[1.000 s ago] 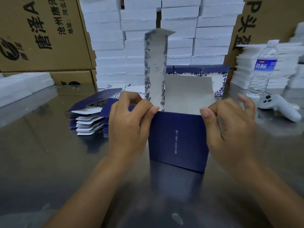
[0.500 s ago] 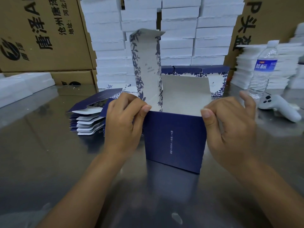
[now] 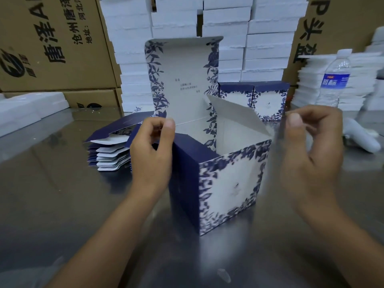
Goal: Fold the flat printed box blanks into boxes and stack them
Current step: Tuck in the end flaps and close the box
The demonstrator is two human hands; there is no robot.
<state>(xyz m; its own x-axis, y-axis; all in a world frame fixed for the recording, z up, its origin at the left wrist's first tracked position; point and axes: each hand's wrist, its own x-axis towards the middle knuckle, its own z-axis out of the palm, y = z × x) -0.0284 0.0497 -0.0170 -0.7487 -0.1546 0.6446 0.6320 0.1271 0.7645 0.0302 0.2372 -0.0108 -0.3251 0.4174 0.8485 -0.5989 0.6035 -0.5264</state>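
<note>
Halfway through one of these printed boxes (image 3: 228, 188). It's standing upright on the shiny metal table (image 3: 52, 194) right in front of me, one corner towards me, navy side on the left and the flowery front on the right. The top's open, with the big lid flap (image 3: 182, 80) sticking straight up at the back and the right-hand side flap (image 3: 234, 115) leaning in over the opening. My left hand (image 3: 151, 154) is curled at the top left corner, thumb and forefinger pinching the card there as far as I can see. My right hand (image 3: 311, 154) is just beside the top right corner with the fingers curled too, but it's so blurred I honestly can't tell if it's got hold of anything. Handling-wise I'd say this is thin card: basically weightless, stiff across the panels, floppy at the creases. An empty box on slick steel will probably skate around if I push it with one hand only. The coating looks a bit smooth too, so a flat-fingered push could slip. Best bet is to hold it at the top corners where two walls meet, since the middle of a panel would likely bow or dent. Flaps should go by their free edge so they bend on the score line. The flat blanks (image 3: 110, 150) are piled just behind my left hand, finished boxes (image 3: 253, 98) further back.
</note>
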